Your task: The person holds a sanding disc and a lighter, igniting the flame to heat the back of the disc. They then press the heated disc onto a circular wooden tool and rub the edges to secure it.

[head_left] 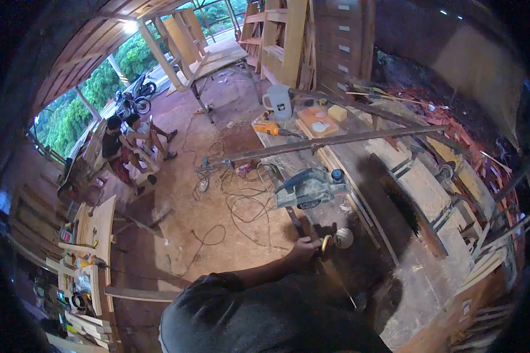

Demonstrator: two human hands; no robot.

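Note:
My left hand (304,250) reaches over the near edge of the workbench (415,282), its fingers closed around a small yellow thing (327,243) whose kind I cannot tell. Right beside it is a round, pale disc (343,237). Beyond the hand lies a dusty green electric planer (312,188) with a dark blue knob. Long thin wooden strips (359,206) run along the bench to the right of the planer. My right hand is out of view, past the dark shirt and shadow.
An orange power drill (267,127), a white jug (279,101) and an orange container (319,122) stand at the bench's far end. A long bar (335,140) crosses the bench. Cords (241,206) tangle on the floor. Two people (121,141) sit at the left.

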